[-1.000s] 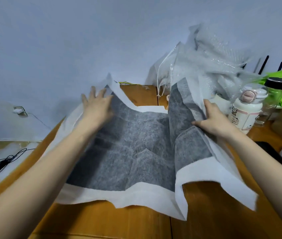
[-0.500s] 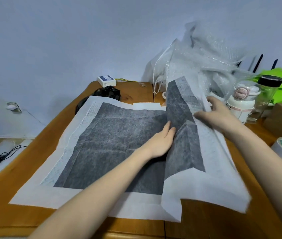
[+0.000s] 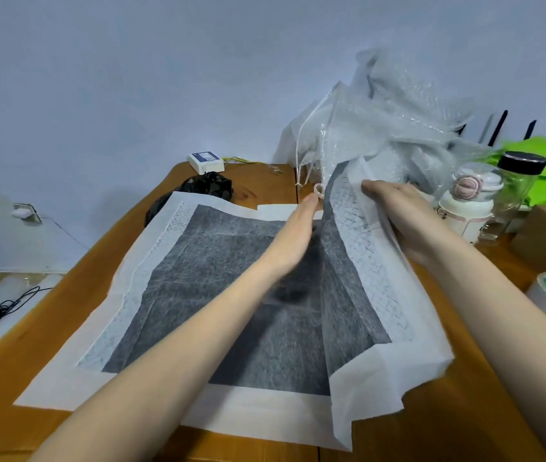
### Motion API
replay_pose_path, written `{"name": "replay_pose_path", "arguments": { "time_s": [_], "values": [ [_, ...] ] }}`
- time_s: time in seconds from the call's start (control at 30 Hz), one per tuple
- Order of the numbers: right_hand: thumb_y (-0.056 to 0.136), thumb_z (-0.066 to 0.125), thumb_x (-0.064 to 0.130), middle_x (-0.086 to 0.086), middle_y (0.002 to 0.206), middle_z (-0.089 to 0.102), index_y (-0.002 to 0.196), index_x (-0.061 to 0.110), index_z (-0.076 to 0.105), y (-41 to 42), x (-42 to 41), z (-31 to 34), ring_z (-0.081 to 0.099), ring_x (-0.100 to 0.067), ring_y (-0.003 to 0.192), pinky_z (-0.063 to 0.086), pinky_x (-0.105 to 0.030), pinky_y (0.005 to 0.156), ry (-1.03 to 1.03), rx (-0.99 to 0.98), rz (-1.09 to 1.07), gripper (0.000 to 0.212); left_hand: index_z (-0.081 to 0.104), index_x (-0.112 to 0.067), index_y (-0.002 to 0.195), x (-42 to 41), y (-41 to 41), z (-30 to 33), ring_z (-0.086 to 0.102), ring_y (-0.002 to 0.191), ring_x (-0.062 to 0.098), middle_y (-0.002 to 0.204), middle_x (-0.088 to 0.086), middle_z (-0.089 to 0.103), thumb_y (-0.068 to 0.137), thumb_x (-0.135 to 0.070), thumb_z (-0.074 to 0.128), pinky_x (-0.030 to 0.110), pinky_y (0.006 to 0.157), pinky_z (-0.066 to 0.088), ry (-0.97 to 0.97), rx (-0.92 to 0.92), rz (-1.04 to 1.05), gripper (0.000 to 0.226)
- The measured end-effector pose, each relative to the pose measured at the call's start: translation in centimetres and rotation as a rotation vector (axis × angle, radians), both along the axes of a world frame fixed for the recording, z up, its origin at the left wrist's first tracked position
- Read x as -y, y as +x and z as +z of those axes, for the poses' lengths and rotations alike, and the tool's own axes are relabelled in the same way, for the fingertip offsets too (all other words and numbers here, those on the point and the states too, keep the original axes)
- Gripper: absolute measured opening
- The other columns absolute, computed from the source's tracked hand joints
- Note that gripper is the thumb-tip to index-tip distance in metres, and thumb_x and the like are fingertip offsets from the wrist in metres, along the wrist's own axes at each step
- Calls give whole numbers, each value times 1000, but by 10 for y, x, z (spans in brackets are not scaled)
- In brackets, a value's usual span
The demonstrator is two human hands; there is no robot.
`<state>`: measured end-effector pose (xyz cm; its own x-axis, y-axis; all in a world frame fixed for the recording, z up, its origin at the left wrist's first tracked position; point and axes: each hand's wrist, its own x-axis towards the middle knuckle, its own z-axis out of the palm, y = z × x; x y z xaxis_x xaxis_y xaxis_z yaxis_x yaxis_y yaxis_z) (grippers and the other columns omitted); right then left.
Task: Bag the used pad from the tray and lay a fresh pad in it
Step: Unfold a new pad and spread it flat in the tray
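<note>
From the head view, a fresh pad (image 3: 198, 295) with a grey centre and white border is seen spread over the wooden table (image 3: 64, 328), its left part lying flat and its right flap raised along a fold; the left hand (image 3: 293, 238) is laid with straight fingers along the inside of that fold, holding nothing, only pressing; the right hand (image 3: 405, 215) is set against the outer face of the raised flap, fingers extended, and whether the thumb pinches the sheet cannot be told. No tray is seen; a crumpled black bag (image 3: 198, 191) lies at the far edge, partly under the pad, and whether a used pad is in it cannot be told. Unfolding is judged nearly done; flattening the right flap and laying the pad in the tray are judged to remain.
</note>
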<state>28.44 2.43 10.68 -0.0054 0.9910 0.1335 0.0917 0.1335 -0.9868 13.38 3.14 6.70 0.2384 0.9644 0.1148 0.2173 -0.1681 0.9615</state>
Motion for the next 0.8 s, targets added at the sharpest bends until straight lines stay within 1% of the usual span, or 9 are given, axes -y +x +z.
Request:
{"name": "replay_pose_path", "arguments": {
  "time_s": [0.13, 0.23, 0.3, 0.33, 0.4, 0.43, 0.53, 0.7, 0.8],
  "values": [
    [95, 44, 21, 6, 55, 69, 74, 13, 64, -24, -5, 3, 65, -6, 52, 49, -21, 59, -11, -60, 68, 30, 28, -29, 143, -1, -18, 29, 43, 129, 14, 149, -3, 38, 99, -52, 22, 37, 109, 33, -48, 138, -27, 51],
    [98, 36, 30, 5, 54, 66, 70, 16, 63, -45, -6, 7, 62, -6, 52, 48, -16, 52, -32, -204, 212, 41, 44, -37, 127, -3, -34, 42, 57, 113, 19, 129, 0, 56, 91, -64, 31, 36, 83, 49, -135, 253, -51, 47],
    [99, 28, 38, -5, 66, 69, 76, 12, 68, -62, -6, 12, 64, -14, 61, 51, -20, 60, -41, -247, 322, 53, 53, -30, 118, -6, -50, 47, 62, 99, 18, 112, 4, 63, 91, -63, 32, 29, 67, 50, -152, 293, -27, 48],
    [98, 25, 42, -14, 83, 71, 88, 8, 69, -73, -5, 14, 65, -22, 73, 54, -24, 72, -49, -253, 360, 57, 57, -26, 115, -8, -59, 49, 63, 92, 17, 104, 4, 64, 90, -64, 34, 27, 65, 50, -161, 320, -5, 51],
    [93, 25, 52, -34, 126, 53, 119, 6, 60, -90, -11, 11, 54, -36, 97, 41, -44, 103, -80, -216, 411, 63, 57, -16, 118, -12, -80, 51, 64, 76, 16, 98, 6, 62, 83, -69, 41, 27, 65, 49, -197, 377, 16, 66],
    [92, 26, 54, -34, 134, 45, 128, 9, 54, -100, -13, 8, 50, -38, 101, 34, -50, 108, -98, -212, 438, 64, 58, -13, 116, -15, -93, 50, 63, 72, 17, 98, 8, 60, 79, -72, 43, 28, 64, 48, -209, 382, 24, 71],
    [97, 17, 51, -13, 132, 57, 136, 17, 46, -131, -17, -1, 54, -23, 118, 42, -39, 97, -115, -144, 494, 59, 64, -19, 92, -20, -128, 45, 60, 80, 24, 86, 8, 59, 73, -72, 50, 34, 70, 48, -200, 352, 23, 58],
    [99, 15, 44, -4, 143, 47, 138, 21, 43, -181, -19, -14, 42, -13, 132, 31, -39, 107, -128, -8, 596, 53, 66, -16, 113, -22, -182, 33, 61, 97, 28, 104, 12, 62, 71, -69, 56, 39, 84, 47, -220, 197, 85, 69],
    [98, 23, 38, -1, 141, 50, 135, 21, 46, -208, -22, -22, 46, -10, 129, 29, -38, 112, -179, -22, 598, 47, 72, -24, 88, -19, -207, 22, 65, 93, 24, 93, 6, 69, 76, -55, 59, 38, 86, 49, -233, 102, 147, 36]
  ]
}}
